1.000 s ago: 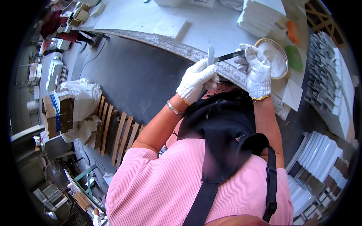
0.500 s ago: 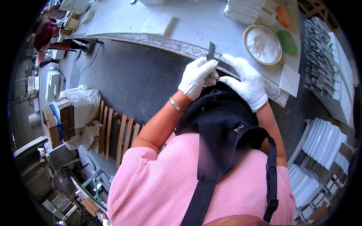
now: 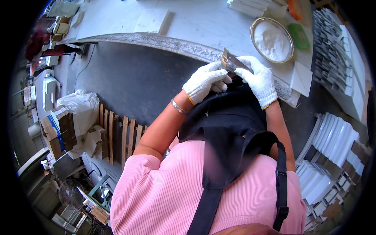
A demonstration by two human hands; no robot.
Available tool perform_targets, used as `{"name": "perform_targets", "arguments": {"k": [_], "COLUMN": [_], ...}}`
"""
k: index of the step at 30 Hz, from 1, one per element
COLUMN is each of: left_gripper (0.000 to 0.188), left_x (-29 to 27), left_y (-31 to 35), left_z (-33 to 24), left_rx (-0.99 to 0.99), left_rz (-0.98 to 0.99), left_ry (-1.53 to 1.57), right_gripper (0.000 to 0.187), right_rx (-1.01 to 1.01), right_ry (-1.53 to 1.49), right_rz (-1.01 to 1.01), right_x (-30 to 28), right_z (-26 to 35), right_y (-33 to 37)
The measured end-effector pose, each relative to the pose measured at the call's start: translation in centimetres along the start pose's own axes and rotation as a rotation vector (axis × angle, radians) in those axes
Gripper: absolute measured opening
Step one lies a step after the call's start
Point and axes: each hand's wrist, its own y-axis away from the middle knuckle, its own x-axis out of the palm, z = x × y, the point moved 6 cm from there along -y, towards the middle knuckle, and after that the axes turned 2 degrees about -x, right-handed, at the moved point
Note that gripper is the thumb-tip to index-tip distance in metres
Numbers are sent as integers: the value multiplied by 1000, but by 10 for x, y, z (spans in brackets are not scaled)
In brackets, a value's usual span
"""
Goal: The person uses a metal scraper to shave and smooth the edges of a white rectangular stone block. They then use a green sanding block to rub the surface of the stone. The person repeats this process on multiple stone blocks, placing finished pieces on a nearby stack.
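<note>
Both my hands wear white knit gloves and are close together at the table's near edge, above my black apron (image 3: 231,117). My left hand (image 3: 203,83) pinches a thin flat metal scraper blade (image 3: 224,58), which stands up with a brownish glint on its face. In my right hand (image 3: 258,80) is a second flat grey blade (image 3: 237,62), slanting toward the first; the two meet or overlap, and I cannot tell whether they touch. Fingers hide the blades' lower ends. Just beyond my right hand sits a gold-rimmed bowl (image 3: 291,51) of white paste or powder.
A green block (image 3: 299,36) and an orange block (image 3: 294,9) lie beside the bowl. White tiles rest on the marble table (image 3: 196,23), one (image 3: 300,78) at its right corner. Stacked slabs (image 3: 337,58) stand right; cartons (image 3: 58,131) and a wooden pallet (image 3: 125,135) left.
The left blade has tilted and turned, now showing a brownish glint. The right blade has risen toward it, and my right fingers have curled in closer. My view has shifted slightly.
</note>
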Motion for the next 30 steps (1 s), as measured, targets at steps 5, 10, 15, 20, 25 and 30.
{"name": "perform_targets", "arguments": {"k": [5, 10, 15, 20, 25, 30], "left_gripper": [33, 28, 25, 23, 19, 20], "left_x": [-5, -18, -15, -16, -14, -11], "left_y": [-4, -9, -7, -8, -7, -10], "left_z": [4, 9, 3, 3, 4, 1], "left_rx": [-49, -91, 11, 52, 67, 69], "left_rz": [-26, -70, -124, -168, -209, -240], "left_ry": [-19, -55, -59, -73, -75, -129], "right_gripper": [24, 23, 27, 32, 31, 34], "right_rx": [-75, -66, -142, -221, -358, -463], "right_ry": [139, 180, 408, 386, 458, 519], "right_rz": [-57, -101, -31, -11, -110, -51], "right_x": [-3, -2, 8, 23, 14, 29], "right_z": [-6, -5, 19, 14, 18, 25], "right_y": [-6, -15, -25, -12, -19, -7]}}
